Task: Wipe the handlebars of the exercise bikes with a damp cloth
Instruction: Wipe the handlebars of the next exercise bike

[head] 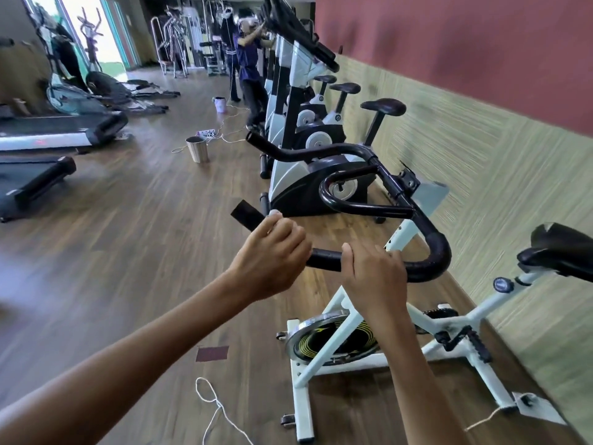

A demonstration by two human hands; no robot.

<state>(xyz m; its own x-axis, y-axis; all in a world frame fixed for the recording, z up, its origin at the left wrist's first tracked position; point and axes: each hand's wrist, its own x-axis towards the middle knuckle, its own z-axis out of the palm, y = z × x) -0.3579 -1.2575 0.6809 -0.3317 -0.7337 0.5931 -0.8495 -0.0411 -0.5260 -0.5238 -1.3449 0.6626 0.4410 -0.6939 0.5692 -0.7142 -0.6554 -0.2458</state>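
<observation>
A: Left hand (pixel 269 252), closed in a fist over the near arm of the black handlebar (pixel 430 252), close to its free end, knuckles up.

B: And the right hand (pixel 373 274)?

A: Wrapped over the same arm, just beside the left, with a short bare stretch of bar between. Probably bracing there, to stop the bar shifting under a rub from the left.

B: Any cloth?

A: Cannot tell. Only a pale scrap at the top of the left fist. Perhaps cloth bunched inside the grip, perhaps a fingertip.

B: Whereabouts on the machine?

A: At the front of the white-framed bike (pixel 449 319), above the flywheel (pixel 330 342), with the saddle (pixel 561 248) off to the right. Reaching in from the open floor (pixel 128 252), likely because of the wall (pixel 481 175) close behind the bike.

B: Further out?

A: Next bike (pixel 321 178) just beyond, then the rest of the row along the wall. Steel bucket (pixel 197 149) on the floor in the aisle, well apart, most likely for wetting the cloth and handy to the whole row. Another person (pixel 250 59) far down the row, arms raised toward a bike there.
</observation>
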